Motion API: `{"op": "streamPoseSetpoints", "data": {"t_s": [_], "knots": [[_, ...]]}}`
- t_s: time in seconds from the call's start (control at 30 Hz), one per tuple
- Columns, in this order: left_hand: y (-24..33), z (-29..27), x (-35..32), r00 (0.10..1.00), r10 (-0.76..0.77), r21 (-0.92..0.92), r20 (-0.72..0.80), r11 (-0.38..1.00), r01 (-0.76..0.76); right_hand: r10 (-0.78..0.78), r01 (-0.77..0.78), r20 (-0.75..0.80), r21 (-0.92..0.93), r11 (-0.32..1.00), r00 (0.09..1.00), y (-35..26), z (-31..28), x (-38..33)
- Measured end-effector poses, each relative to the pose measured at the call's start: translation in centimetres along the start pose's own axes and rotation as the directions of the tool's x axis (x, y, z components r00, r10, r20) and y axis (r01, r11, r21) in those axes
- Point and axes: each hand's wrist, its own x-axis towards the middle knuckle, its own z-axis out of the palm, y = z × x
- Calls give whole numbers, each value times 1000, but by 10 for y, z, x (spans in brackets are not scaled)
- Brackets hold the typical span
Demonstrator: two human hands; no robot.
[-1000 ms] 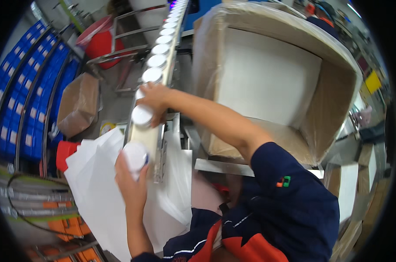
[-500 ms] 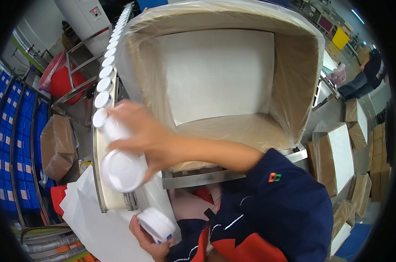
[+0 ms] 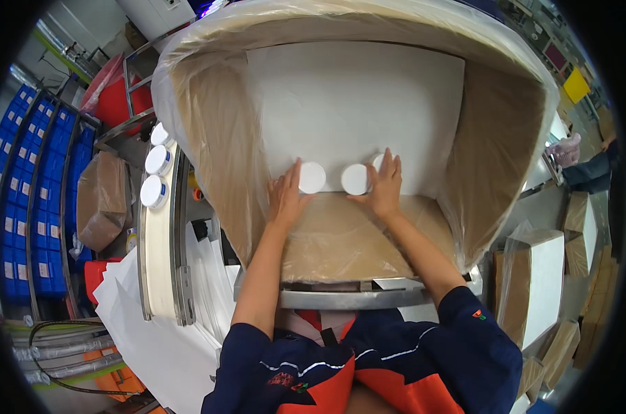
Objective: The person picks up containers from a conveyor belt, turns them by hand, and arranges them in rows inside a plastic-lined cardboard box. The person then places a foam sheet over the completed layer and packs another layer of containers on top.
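Note:
Both arms reach into a large cardboard box (image 3: 354, 238) lined with clear plastic. A white sheet (image 3: 361, 96) covers its bottom. My left hand (image 3: 284, 199) is closed around the side of a white round lidded jar (image 3: 313, 178), low on the sheet near the box's near wall. To its right, my right hand (image 3: 387, 192) is curled around a second white jar (image 3: 354, 179). A third white jar (image 3: 378, 161) shows partly behind its fingers, touching them. A gap separates the left jar from the two on the right. How far the jars are above the sheet is unclear.
Left of the box runs a narrow conveyor (image 3: 162, 265) with several white jars (image 3: 153, 191) at its far part. White sheets (image 3: 151, 331) lie beside it. A metal rail (image 3: 347, 298) crosses the box's near edge. Blue bins (image 3: 40, 200) stand far left; wrapped cartons (image 3: 530, 283) at right.
Both hands have moved from the conveyor side rightward into the box, carrying white jars. The view has shifted, and fewer jars show on the conveyor.

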Motion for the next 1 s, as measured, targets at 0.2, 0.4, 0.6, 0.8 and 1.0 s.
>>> {"op": "streamPoseSetpoints", "data": {"t_s": [0.2,0.4,0.6,0.8,1.0], "knots": [[-50,39,20,955,183,178,235,957,-227,-64,60,-6,-286,956,998,-21,61,22],[-53,52,22,960,168,126,225,972,-199,14,49,96,-627,778,995,-6,73,14],[-39,45,15,954,26,100,298,993,-59,266,-183,427,-225,957,864,12,29,-5],[-24,54,16,942,-241,160,233,965,207,341,-385,180,475,791,923,202,13,14],[-81,56,15,920,-392,-349,18,860,373,356,-383,232,83,920,905,230,-5,76]]}}
